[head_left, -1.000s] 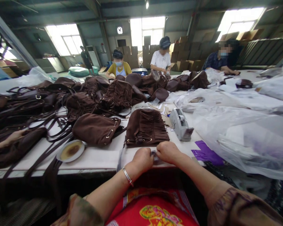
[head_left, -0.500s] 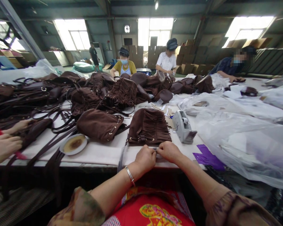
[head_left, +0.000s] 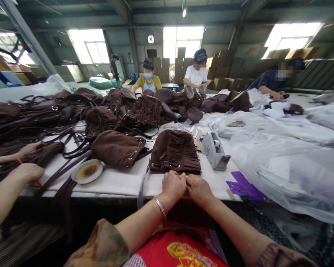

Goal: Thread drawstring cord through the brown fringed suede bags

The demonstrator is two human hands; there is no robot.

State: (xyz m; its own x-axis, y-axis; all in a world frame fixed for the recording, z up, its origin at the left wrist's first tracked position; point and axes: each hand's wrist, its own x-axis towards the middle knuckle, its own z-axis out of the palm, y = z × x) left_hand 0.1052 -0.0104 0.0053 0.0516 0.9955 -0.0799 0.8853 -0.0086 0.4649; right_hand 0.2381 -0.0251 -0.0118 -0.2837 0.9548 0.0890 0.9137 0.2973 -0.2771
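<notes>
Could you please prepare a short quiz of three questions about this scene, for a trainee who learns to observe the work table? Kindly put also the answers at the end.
1. Multiple choice: what lies just beyond the person's left hand and right hand?
a) the white dish
b) the fringed brown bag
c) the purple piece

2. True or false: the grey tape dispenser stands to the right of that bag, as the person sees it.

3. Short answer: on which of the person's wrists is the silver bracelet?

Key: 1. b; 2. true; 3. the left.
</notes>
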